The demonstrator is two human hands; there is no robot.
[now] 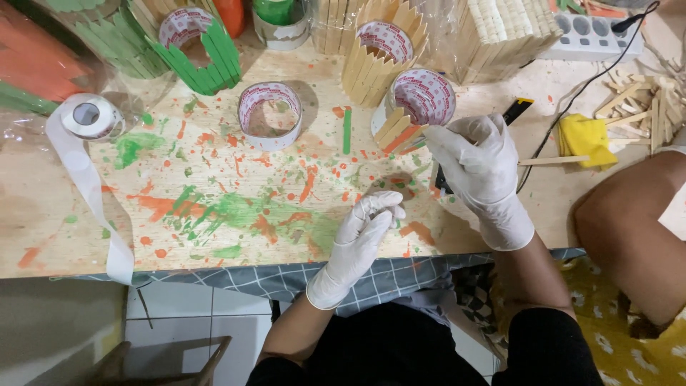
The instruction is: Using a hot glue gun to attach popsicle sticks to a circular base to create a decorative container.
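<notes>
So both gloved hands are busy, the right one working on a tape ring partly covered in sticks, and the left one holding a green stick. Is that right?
Not quite. In the head view the left hand holds nothing: its gloved fingers rest curled on the paint-splattered table. The green stick lies apart, further up. The right hand does work at the tape ring partly covered in sticks.

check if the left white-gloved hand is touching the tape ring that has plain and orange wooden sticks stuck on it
Apart. The head view shows the left gloved hand low on the paint-splattered wooden table, with bare tabletop between it and the stick-covered tape ring.
</notes>
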